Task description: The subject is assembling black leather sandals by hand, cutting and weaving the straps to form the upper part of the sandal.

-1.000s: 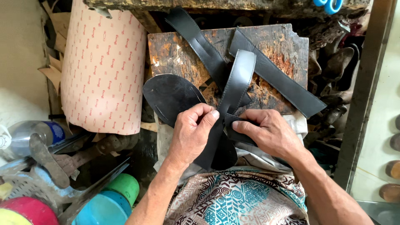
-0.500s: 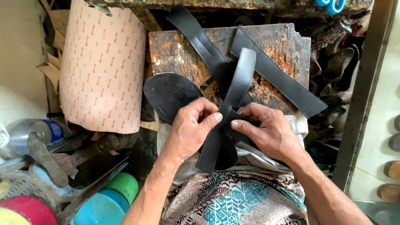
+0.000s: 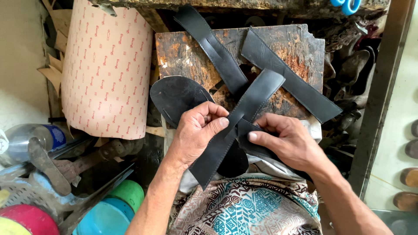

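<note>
Both hands pinch one black leather strap lying across a black sandal sole at the near edge of the stained wooden desk; left hand thumb on top, right hand fingers curled, two more straps crossing behind

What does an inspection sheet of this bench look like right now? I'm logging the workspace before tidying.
Surface: worn, stained wooden block, two loose black straps across it.
Job's things: black sandal sole; black leather strap crossing it.
Hands: left hand and right hand both pinch the strap.
Clutter: patterned pink roll, plastic bottle, coloured bowls, blue scissors.
Cables: nothing seen.
Surroundings: shoes at right.
</note>
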